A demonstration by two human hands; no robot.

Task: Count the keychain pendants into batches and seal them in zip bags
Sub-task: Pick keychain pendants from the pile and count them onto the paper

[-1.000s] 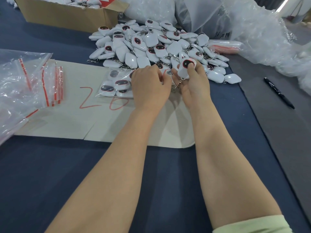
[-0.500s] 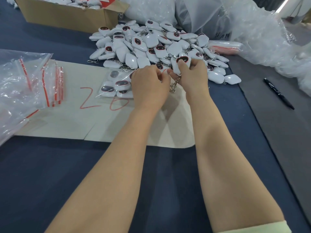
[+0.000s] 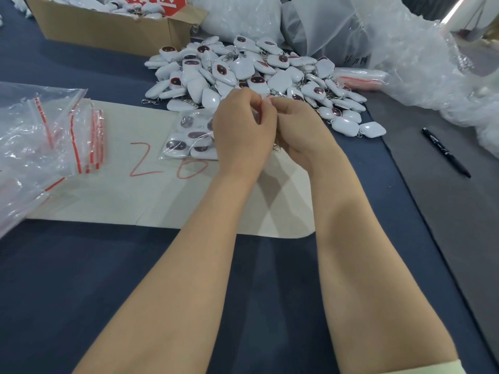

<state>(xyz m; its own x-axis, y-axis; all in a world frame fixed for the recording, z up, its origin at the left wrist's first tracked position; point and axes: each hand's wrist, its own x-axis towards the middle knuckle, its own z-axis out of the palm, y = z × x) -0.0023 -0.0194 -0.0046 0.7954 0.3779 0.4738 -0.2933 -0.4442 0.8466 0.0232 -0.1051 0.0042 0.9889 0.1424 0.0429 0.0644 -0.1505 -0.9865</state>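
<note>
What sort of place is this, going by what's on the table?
Probably a packing bench in a small workshop or warehouse: a heap of loose keychain pendants, a stack of empty zip bags, and a cardboard box holding more.

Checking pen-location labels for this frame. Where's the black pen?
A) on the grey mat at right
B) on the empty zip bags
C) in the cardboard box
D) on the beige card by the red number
A: the black pen lies on the grey mat, right of the blue cloth and apart from the pendant pile.
</note>
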